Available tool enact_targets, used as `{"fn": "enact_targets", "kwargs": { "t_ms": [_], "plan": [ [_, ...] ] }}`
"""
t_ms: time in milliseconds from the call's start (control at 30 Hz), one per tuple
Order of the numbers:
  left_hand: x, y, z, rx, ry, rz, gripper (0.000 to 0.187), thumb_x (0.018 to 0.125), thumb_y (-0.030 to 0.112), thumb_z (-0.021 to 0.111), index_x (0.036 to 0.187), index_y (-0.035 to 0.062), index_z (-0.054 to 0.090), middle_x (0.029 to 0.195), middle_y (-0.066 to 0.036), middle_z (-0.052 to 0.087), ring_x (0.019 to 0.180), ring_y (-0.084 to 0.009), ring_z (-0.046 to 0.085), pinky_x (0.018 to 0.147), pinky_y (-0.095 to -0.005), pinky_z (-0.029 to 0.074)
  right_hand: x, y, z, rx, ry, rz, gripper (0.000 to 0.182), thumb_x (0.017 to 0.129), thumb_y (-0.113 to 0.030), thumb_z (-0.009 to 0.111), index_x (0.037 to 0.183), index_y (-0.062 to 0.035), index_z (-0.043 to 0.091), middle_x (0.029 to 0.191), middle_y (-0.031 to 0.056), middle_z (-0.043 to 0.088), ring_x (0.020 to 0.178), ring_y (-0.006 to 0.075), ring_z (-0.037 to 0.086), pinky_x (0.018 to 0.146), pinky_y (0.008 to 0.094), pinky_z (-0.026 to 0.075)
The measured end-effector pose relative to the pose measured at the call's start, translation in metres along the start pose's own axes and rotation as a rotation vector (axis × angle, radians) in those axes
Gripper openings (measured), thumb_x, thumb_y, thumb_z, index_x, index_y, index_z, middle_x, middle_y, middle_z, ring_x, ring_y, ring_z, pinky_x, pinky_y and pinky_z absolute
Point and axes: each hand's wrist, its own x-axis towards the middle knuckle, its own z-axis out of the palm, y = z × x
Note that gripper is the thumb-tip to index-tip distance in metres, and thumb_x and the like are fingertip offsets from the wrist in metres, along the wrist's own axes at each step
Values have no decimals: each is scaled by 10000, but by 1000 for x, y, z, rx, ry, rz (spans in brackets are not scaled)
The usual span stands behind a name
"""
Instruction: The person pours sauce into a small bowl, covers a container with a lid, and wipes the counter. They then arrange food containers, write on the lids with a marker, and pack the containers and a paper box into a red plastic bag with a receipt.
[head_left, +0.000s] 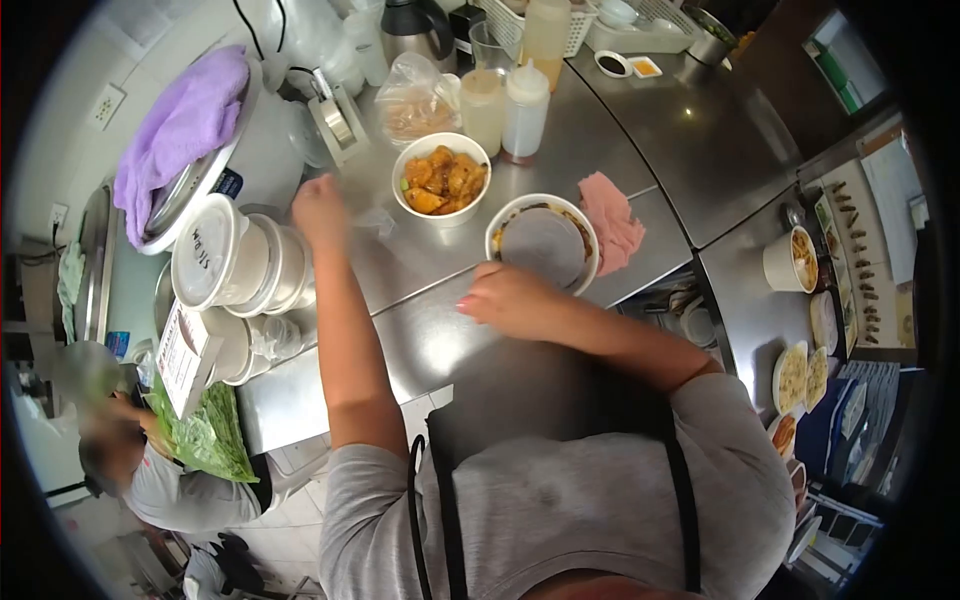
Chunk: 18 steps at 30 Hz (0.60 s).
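My left hand (320, 212) is over the left part of the steel counter, beside the large round cooker and near a tape dispenser (335, 122). Its fingers look curled and slightly blurred; whatever they hold is hidden. Just below the round bowl (546, 243), my right hand (508, 300) is closed, and its contents cannot be made out. That bowl has a greyish, translucent disc over dark contents with bits of food around the rim. A white bowl of glazed orange-brown food pieces (444, 180) stands between the hands, farther back. A small clear plastic piece (376, 222) lies near my left hand.
Stacked lidded white tubs (218, 252) stand at the left, below a purple towel (185, 135). Squeeze bottles (526, 110) and a bagged item (410, 98) stand behind the bowls. A pink cloth (610, 222) lies right. Another person (190, 480) handles leafy greens (205, 435).
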Motion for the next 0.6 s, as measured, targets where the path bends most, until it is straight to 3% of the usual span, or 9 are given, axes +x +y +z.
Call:
{"fn": "enact_targets", "kwargs": {
  "t_ms": [33, 100, 167, 267, 433, 533, 600],
  "plan": [
    [-15, 6, -1, -137, 28, 15, 227, 760, 191, 498, 727, -17, 585, 688, -145, 590, 621, -252, 563, 577, -338, 426, -15, 2, -20, -12, 6, -79, 341, 812, -267, 442, 613, -14, 556, 723, 129, 507, 662, 274, 506, 639, 371, 404],
    [-41, 19, 4, -418, 99, 42, 228, 771, 185, 495, 719, -24, 572, 661, -144, 575, 593, -242, 541, 582, -334, 415, -48, 13, -60, 149, -76, 56, 318, 810, -255, 459, 617, -17, 546, 670, 102, 487, 627, 225, 491, 603, 320, 399],
    [-70, 26, 23, -342, 144, 117, 167, 765, 132, 520, 715, -21, 566, 631, -122, 553, 595, -225, 529, 582, -313, 409, -83, 44, -86, 98, -80, 40, 289, 808, -226, 471, 627, -10, 535, 644, 74, 482, 622, 172, 489, 588, 280, 391],
    [-113, 38, 47, -426, 70, 58, 166, 778, 122, 513, 726, -26, 565, 634, -107, 556, 582, -189, 517, 565, -297, 408, -116, 64, -102, 201, -80, 243, 294, 812, -221, 461, 625, -5, 529, 633, 56, 495, 621, 146, 495, 590, 270, 391],
    [-140, 51, 53, -401, 44, -9, 196, 797, 140, 498, 718, -30, 557, 616, -91, 556, 569, -142, 492, 552, -277, 404, -125, 109, -92, 207, -91, 281, 311, 827, -243, 439, 642, -15, 539, 629, 40, 520, 608, 133, 498, 590, 258, 394],
    [-154, 37, 61, -283, -74, -63, 212, 791, 169, 528, 707, -22, 570, 606, -39, 546, 553, -94, 458, 538, -238, 392, -120, 136, -77, 189, -105, 328, 298, 825, -247, 433, 658, -30, 550, 624, 41, 534, 615, 137, 509, 594, 263, 403],
    [-164, 17, 77, -285, -211, -7, 183, 790, 146, 509, 728, -16, 566, 636, -70, 557, 568, -129, 478, 555, -260, 400, -108, 160, -56, 214, -85, 241, 295, 821, -258, 433, 671, -40, 564, 633, 46, 550, 626, 141, 521, 597, 268, 413]
  ]
}}
